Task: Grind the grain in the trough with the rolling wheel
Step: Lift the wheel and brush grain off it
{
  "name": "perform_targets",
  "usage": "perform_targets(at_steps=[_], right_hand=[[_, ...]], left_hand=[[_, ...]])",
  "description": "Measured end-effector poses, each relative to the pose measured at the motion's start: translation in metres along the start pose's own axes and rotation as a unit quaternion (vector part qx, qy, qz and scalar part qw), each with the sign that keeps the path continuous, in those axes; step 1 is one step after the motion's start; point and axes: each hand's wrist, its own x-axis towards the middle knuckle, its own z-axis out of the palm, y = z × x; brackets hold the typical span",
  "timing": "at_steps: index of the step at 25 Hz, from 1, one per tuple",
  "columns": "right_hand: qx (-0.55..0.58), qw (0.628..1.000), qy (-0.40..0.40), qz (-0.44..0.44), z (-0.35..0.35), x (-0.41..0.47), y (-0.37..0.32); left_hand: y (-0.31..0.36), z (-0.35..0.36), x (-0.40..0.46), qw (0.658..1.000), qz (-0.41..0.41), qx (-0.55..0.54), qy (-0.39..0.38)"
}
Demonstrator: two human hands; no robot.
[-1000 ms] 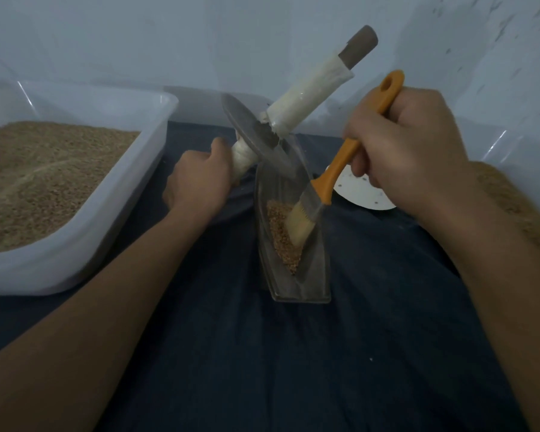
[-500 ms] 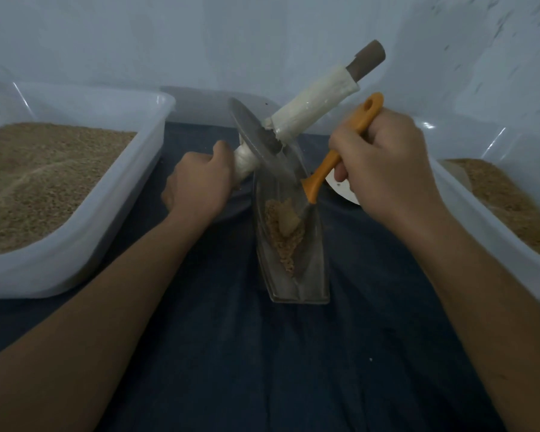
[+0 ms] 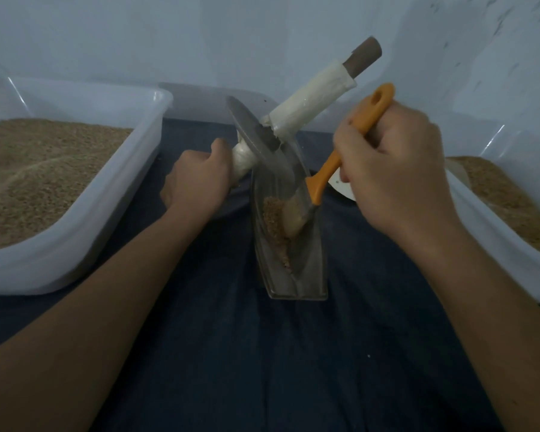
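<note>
A narrow metal trough [image 3: 309, 275] lies lengthwise on the dark cloth, with a heap of brown grain [image 3: 273, 218] along its left side. The rolling wheel [image 3: 256, 141], a grey metal disc on a white-wrapped axle, is tilted over the trough's far end. My left hand [image 3: 197, 182] grips the axle's near-left end. Its other end [image 3: 312, 102] points up to the right. My right hand [image 3: 390, 169] grips the orange handle of a brush [image 3: 321, 176]. The pale bristles [image 3: 293, 218] rest in the trough against the grain.
A white tub [image 3: 106, 194] full of grain stands at the left. Another grain-filled tub [image 3: 493, 238] stands at the right. A white round lid [image 3: 340, 185] peeks out behind my right hand. A pale wall rises close behind. Dark blue cloth [image 3: 278, 353] covers the surface toward me.
My right hand has swung the brush back and forth in the trough, pushing grain leftward. The view has shifted slightly. My left hand keeps the wheel tilted in about the same place.
</note>
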Motion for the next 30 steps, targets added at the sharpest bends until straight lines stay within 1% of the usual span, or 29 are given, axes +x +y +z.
perform_targets(at_steps=[2,5,9,12,15,17,20,23,26,30], right_hand=[[0.011,1.000,-0.002,-0.012,-0.004,-0.002,-0.001],[0.024,0.999,-0.033,0.007,0.003,-0.007,0.000],[-0.010,1.000,-0.008,0.009,0.008,-0.005,0.005],[0.005,1.000,0.010,-0.009,-0.001,-0.003,0.007],[0.026,0.999,-0.023,-0.009,0.002,-0.008,0.006],[0.012,0.999,-0.035,0.002,0.008,-0.009,0.008],[0.003,1.000,-0.023,0.016,0.010,-0.005,0.010],[0.019,1.000,0.000,-0.011,0.003,-0.005,0.010],[0.026,0.999,-0.031,-0.017,0.006,-0.011,0.007],[0.002,0.999,-0.029,-0.018,0.006,-0.010,0.006]], left_hand=[[-0.002,0.001,0.002,1.000,-0.003,-0.006,-0.001],[-0.002,0.000,0.004,1.000,-0.009,-0.005,0.005],[-0.002,-0.001,0.003,1.000,-0.018,0.003,0.010],[-0.001,-0.001,0.003,1.000,-0.022,0.004,0.015],[-0.001,-0.001,0.002,1.000,-0.022,0.003,0.000],[0.000,-0.002,0.001,1.000,-0.016,0.002,-0.004],[0.002,-0.004,0.000,1.000,-0.016,0.007,0.001],[0.001,-0.003,0.001,1.000,-0.016,0.004,0.004],[0.001,-0.003,0.002,1.000,-0.013,0.004,0.012],[0.001,-0.003,0.002,1.000,-0.005,0.014,0.024]])
